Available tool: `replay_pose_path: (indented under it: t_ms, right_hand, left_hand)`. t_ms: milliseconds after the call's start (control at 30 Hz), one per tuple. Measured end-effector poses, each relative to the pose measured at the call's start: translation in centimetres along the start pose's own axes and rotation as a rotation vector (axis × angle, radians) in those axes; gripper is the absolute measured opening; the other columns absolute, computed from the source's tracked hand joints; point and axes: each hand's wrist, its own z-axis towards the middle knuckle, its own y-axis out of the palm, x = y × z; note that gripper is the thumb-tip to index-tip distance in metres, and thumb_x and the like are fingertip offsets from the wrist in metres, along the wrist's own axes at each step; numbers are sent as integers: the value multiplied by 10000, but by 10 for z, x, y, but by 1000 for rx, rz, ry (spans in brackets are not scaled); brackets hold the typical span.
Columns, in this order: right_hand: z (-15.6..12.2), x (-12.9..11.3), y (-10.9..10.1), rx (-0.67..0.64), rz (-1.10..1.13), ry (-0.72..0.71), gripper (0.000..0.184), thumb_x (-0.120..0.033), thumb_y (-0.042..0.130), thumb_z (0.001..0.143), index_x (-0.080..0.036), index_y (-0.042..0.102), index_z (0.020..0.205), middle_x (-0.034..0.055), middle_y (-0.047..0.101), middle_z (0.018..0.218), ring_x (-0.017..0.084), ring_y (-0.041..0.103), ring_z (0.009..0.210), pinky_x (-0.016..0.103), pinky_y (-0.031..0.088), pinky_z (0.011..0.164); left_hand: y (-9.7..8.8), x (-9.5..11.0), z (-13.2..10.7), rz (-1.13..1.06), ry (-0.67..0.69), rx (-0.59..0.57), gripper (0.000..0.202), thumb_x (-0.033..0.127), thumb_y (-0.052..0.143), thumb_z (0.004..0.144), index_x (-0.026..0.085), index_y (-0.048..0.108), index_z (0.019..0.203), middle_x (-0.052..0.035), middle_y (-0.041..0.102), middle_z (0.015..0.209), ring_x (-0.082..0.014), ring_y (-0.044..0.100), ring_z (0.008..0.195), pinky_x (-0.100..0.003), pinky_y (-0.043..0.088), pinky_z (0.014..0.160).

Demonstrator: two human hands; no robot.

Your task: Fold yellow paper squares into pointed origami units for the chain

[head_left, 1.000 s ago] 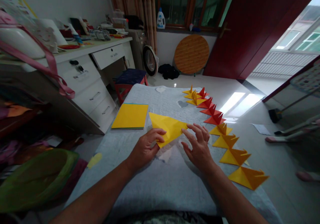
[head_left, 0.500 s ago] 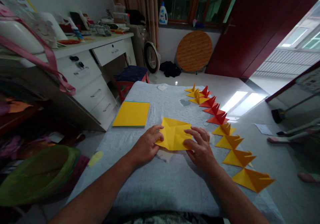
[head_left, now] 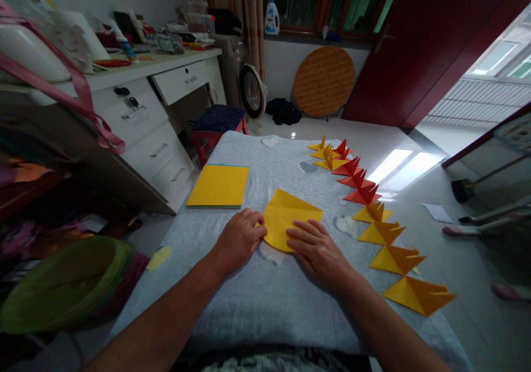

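Note:
A sheet of yellow origami paper [head_left: 286, 209], creased and partly bent over, lies on the cloth-covered table in front of me. My left hand [head_left: 241, 238] pinches its left edge between thumb and fingers. Spread across the sheet's lower right part, the fingers of my right hand [head_left: 317, 247] press down flat. Left of the sheet is a square stack of paper [head_left: 219, 187] with yellow on top. Along the right side stand several folded paper pieces, some yellow [head_left: 401, 261], others red [head_left: 360, 178].
The pale blue cloth [head_left: 249, 300] covers the table. A red stool [head_left: 218, 120] stands beyond its far left corner, near a white desk [head_left: 136, 123]. A green-lined bin [head_left: 66, 283] is at the lower left. A round wooden board [head_left: 324, 82] leans on the wall.
The yellow sheet has been turned and its lower edge now curves over. My right hand has moved left and flattened onto it; my left hand has closed at the edge.

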Motion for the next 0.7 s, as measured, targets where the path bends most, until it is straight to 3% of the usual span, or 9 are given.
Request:
replay_pose_path:
  t_ms: [167,367,533,700]
  right_hand:
    - [3,-3,5,72,76,-54,260,-224,513,984,-224,712,1152,93,746,1174,219,658,1136,406,501,993]
    - [8,-3,5,132,229,-5,264,-263,472,1010,-219,724,1075,86,761,1083,203,682,1017,367,536,924]
    - [10,-3,5,151,338,116,215,-250,507,987,-209,703,907,66,742,937,196,662,890,335,520,841]
    - [12,3,9,185,259,309,220,-247,520,936,-210,591,732,41,644,764,200,590,772,323,462,741]
  left_hand:
    - [-3,0,-3,-43,-15,6,121,74,653,860,180,708,871,-64,672,960,-226,558,923,-359,479,824]
    - [-2,-1,-6,-145,-65,-15,96,99,660,865,178,700,828,-51,666,919,-213,577,908,-337,485,817]
    - [-3,-2,-5,-209,-174,-88,117,87,640,856,169,702,798,-53,658,873,-219,603,912,-339,484,830]
    - [-7,-4,-3,-302,-265,-103,131,96,609,842,168,699,780,-43,652,839,-200,623,862,-310,478,781]
